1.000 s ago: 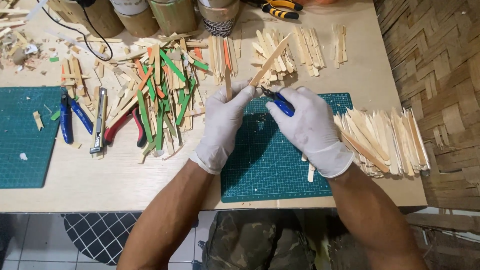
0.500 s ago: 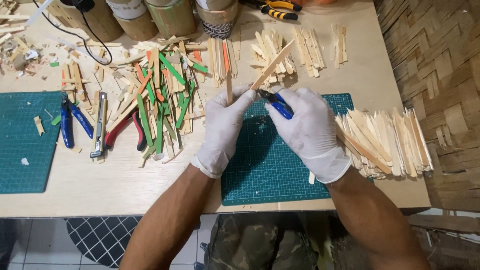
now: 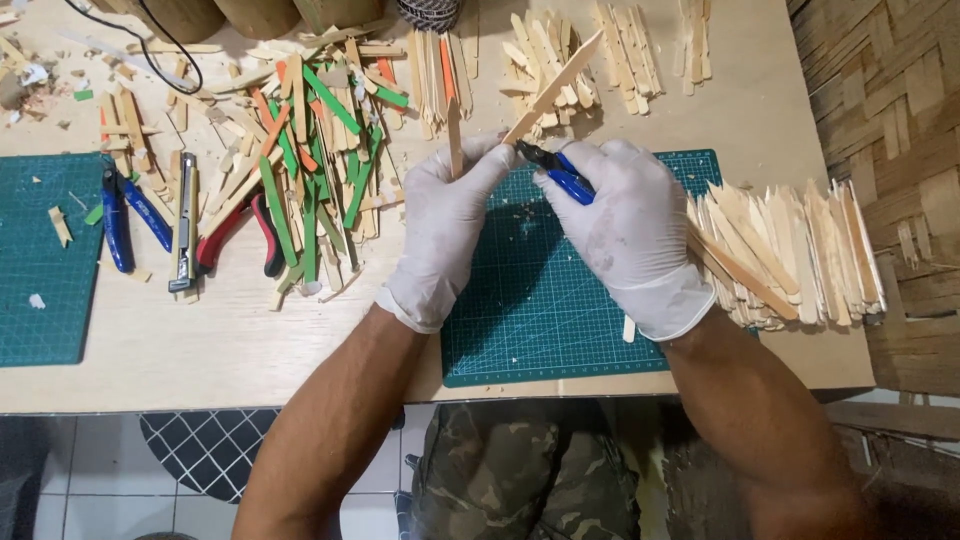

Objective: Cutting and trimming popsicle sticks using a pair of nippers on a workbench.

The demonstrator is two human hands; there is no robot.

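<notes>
My left hand, in a white glove, pinches plain wooden craft sticks: one slants up to the right, another stands nearly upright by the thumb. My right hand, also gloved, grips blue-handled cutting pliers whose black jaws meet the slanted stick near its lower end. Both hands hover over a green cutting mat at the table's front edge.
A heap of trimmed wooden sticks lies right of the mat. Coloured and plain sticks are piled left of my hands, beside red-handled pliers, blue-handled pliers and a utility knife. A second green mat is far left.
The view has dropped slightly toward the table front; both hands stay together on the stick and pliers, with barely any shift.
</notes>
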